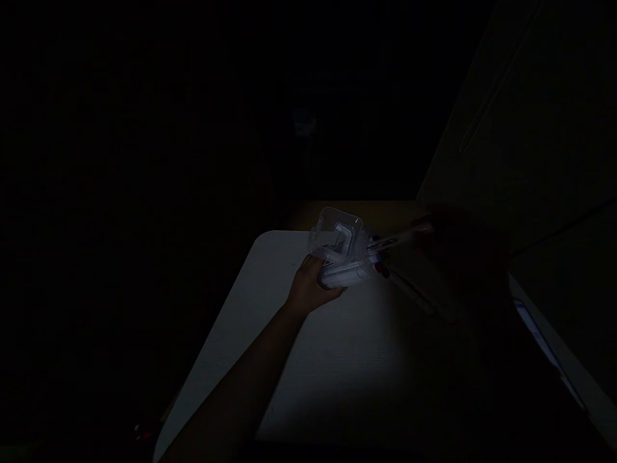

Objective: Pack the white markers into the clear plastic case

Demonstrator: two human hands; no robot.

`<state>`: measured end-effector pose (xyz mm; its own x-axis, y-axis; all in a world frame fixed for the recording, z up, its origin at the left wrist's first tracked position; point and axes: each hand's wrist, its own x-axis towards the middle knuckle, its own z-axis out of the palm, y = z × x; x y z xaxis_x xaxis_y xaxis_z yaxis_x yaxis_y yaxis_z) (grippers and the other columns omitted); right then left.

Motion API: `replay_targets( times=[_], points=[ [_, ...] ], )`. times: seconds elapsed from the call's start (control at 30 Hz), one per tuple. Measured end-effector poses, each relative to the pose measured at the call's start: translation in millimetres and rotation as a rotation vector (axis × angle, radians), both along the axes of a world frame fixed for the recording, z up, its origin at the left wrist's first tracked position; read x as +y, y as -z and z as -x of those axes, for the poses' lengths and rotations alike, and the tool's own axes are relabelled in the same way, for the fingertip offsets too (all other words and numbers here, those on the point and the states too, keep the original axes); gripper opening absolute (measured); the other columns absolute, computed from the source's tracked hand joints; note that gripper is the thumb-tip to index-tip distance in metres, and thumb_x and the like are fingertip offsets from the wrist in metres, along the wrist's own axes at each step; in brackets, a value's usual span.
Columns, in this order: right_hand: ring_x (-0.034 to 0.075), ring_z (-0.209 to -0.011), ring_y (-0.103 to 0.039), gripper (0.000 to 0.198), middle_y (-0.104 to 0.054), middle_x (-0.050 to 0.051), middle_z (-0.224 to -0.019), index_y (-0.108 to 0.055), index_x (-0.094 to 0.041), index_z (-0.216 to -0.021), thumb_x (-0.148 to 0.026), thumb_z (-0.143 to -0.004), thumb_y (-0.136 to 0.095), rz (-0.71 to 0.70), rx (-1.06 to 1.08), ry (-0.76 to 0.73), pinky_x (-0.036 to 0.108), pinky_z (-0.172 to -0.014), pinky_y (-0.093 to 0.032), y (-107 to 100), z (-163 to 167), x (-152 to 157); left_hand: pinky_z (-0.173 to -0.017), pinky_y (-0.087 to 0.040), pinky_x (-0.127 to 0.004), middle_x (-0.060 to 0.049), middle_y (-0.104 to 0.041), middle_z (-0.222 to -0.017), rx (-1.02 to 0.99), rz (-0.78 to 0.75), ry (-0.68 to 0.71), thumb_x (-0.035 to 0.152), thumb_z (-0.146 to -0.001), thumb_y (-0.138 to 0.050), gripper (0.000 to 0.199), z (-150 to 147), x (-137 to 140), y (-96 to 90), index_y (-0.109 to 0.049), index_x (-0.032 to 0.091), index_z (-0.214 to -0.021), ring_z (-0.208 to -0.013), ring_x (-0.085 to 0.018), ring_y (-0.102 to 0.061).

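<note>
My left hand (308,286) is wrapped round a clear plastic pen case (340,215) with its lid up, held tilted above the white table (231,347). White pens (344,275) lie inside it, and coloured ends in red, blue and green show at its right side. My right hand (448,238) is in deep shadow to the right; its fingers seem closed on the far end of a slim pen (393,242) whose other end meets the case. Beneath, another slim pen (412,291) slants down to the right on the table.
A flat device with a pale lit edge (537,334), perhaps a phone, lies at the table's right side. A wall (544,128) rises on the right. Most of the surroundings are too dark to make out.
</note>
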<state>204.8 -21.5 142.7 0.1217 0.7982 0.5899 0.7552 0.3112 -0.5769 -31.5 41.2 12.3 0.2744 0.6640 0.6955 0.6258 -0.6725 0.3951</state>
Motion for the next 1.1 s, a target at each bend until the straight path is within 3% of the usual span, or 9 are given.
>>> replay_targets(
  times=[0.1, 0.2, 0.4, 0.53, 0.8, 1.0, 1.1],
  points=[
    [0.017, -0.085, -0.063, 0.038, -0.064, 0.008, -0.102, -0.064, -0.017, -0.111, -0.028, -0.075, -0.059, 0.127, 0.054, -0.079, 0.031, -0.076, -0.054, 11, 14, 7, -0.083, -0.053, -0.038, -0.007, -0.062, -0.106, 0.005, -0.002, 0.004, 0.035, -0.056, -0.079, 0.067, 1, 0, 1.3, -0.051, 0.021, -0.115, -0.101, -0.026, -0.061],
    [0.014, -0.082, -0.062, 0.036, -0.065, 0.006, -0.098, -0.064, -0.017, -0.108, -0.025, -0.074, -0.059, 0.153, 0.021, -0.186, 0.028, -0.078, -0.052, 22, 24, 12, -0.085, -0.053, -0.038, -0.007, -0.062, -0.109, 0.015, -0.023, 0.012, 0.035, -0.055, -0.079, 0.070, 1, 1, 1.3, -0.049, 0.020, -0.117, -0.103, -0.026, -0.060],
    [0.009, -0.073, -0.062, 0.026, -0.065, 0.004, -0.091, -0.067, -0.016, -0.098, -0.028, -0.076, -0.059, 0.242, 0.046, -0.134, 0.020, -0.068, -0.050, 24, 27, 12, -0.090, -0.051, -0.042, -0.008, -0.061, -0.116, 0.050, -0.032, 0.034, 0.035, -0.057, -0.078, 0.071, 1, 1, 0.3, -0.047, 0.022, -0.120, -0.109, -0.028, -0.058],
    [0.011, -0.074, -0.061, 0.023, -0.065, 0.004, -0.088, -0.069, -0.019, -0.095, -0.028, -0.075, -0.062, 0.179, 0.040, -0.039, 0.022, -0.068, -0.049, 26, 28, 12, -0.091, -0.051, -0.041, -0.009, -0.060, -0.118, 0.048, -0.038, 0.033, 0.034, -0.056, -0.078, 0.071, 2, 1, 2.3, -0.047, 0.021, -0.119, -0.110, -0.027, -0.058],
    [0.012, -0.080, -0.060, 0.021, -0.062, 0.005, -0.092, -0.069, -0.017, -0.089, -0.028, -0.072, -0.065, 0.001, 0.023, -0.048, 0.025, -0.076, -0.050, 37, 29, 19, -0.090, -0.051, -0.040, -0.009, -0.061, -0.116, 0.049, -0.046, 0.027, 0.034, -0.056, -0.078, 0.067, 2, 1, 4.7, -0.050, 0.020, -0.114, -0.108, -0.027, -0.058],
    [0.009, -0.052, -0.056, 0.029, -0.061, 0.002, -0.075, -0.064, -0.014, -0.087, -0.034, -0.067, -0.069, 0.234, 0.400, -0.008, 0.019, -0.043, -0.043, 36, 40, 14, -0.089, -0.051, -0.040, -0.008, -0.061, -0.115, 0.052, -0.048, 0.030, 0.033, -0.056, -0.079, 0.068, 2, 1, 4.0, -0.049, 0.020, -0.116, -0.107, -0.026, -0.059],
    [0.010, -0.061, -0.059, 0.025, -0.062, 0.004, -0.081, -0.065, -0.013, -0.082, -0.033, -0.067, -0.070, 0.131, 0.325, -0.035, 0.020, -0.049, -0.046, 38, 38, 16, -0.088, -0.051, -0.040, -0.008, -0.061, -0.115, 0.056, -0.043, 0.024, 0.034, -0.056, -0.079, 0.070, 2, 0, 3.6, -0.049, 0.020, -0.117, -0.107, -0.027, -0.059]
  ],
)
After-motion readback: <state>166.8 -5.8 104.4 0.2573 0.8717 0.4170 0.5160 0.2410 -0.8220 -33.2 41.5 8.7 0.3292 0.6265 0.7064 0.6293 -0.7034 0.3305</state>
